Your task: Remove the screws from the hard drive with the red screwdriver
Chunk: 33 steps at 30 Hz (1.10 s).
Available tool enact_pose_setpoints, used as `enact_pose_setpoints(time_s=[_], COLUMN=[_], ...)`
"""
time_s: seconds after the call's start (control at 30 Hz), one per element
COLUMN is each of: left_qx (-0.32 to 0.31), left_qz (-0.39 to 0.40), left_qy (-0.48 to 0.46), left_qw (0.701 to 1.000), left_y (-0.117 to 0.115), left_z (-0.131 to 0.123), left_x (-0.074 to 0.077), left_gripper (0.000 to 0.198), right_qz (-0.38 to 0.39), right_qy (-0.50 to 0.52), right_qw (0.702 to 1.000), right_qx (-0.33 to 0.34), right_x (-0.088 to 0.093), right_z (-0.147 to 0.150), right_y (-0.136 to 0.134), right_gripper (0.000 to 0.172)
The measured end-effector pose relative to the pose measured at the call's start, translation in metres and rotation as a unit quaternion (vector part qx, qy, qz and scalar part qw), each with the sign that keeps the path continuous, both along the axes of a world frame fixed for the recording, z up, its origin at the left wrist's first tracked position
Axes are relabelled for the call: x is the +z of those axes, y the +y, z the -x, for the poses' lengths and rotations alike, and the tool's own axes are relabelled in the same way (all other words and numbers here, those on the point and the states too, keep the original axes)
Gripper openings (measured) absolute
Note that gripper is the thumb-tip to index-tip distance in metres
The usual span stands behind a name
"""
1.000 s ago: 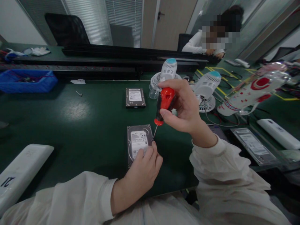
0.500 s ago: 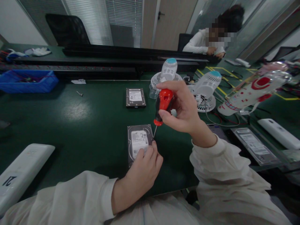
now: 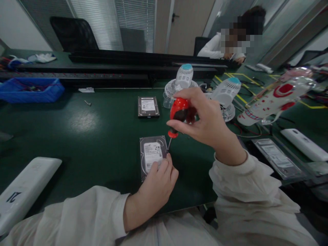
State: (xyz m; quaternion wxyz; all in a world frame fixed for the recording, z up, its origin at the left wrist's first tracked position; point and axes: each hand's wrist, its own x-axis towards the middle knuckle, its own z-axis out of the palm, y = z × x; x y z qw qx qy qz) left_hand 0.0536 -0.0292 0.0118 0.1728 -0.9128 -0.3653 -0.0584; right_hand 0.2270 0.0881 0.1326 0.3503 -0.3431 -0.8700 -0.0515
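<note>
A hard drive (image 3: 152, 150) with a white label lies face up on the green table in front of me. My left hand (image 3: 160, 182) rests over its lower right corner, fingers bent against the right edge and label. In my right hand (image 3: 202, 119) is a red and black screwdriver (image 3: 179, 108), gripped by the handle between thumb and fingers. Its thin shaft slants down, and the tip meets the drive's right edge just above my left fingertips. Whatever sits under the tip is too small to make out.
Farther back lies a second hard drive (image 3: 148, 106). Two white fans (image 3: 227, 91) stand beyond my right hand. A blue bin (image 3: 32, 90) is at left, a white device (image 3: 28, 191) nearer. At right are a bottle (image 3: 271, 100) and another drive (image 3: 276, 157). A person (image 3: 220, 48) sits opposite.
The screwdriver handle has turned and my right hand has rolled with it, thumb shifting left across the handle. The drive and my left hand stay in place.
</note>
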Motion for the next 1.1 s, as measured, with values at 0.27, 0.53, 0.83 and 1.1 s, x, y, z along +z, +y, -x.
enact_pose_setpoints(time_s=[0.27,0.53,0.83,1.1], left_qx=[-0.002,-0.005,0.001,0.008], left_qz=[0.012,0.007,0.004,-0.019], left_qy=[0.004,0.007,0.01,0.02], left_qw=[1.0,1.0,1.0,1.0], left_y=[0.001,-0.001,0.0,-0.005], left_z=[-0.002,-0.001,-0.001,-0.002], left_x=[0.0,0.002,0.001,0.0], left_gripper=[0.027,0.029,0.03,0.034], right_qz=[-0.038,-0.021,-0.031,-0.018], right_qy=[0.066,-0.004,-0.052,-0.075], right_qw=[0.997,1.0,0.995,0.99], right_qx=[-0.029,0.006,-0.08,-0.117], right_x=[0.002,0.009,0.011,0.015], right_z=[0.001,-0.001,-0.007,0.0], right_y=[-0.009,-0.023,-0.023,-0.023], right_gripper=[0.027,0.041,0.043,0.046])
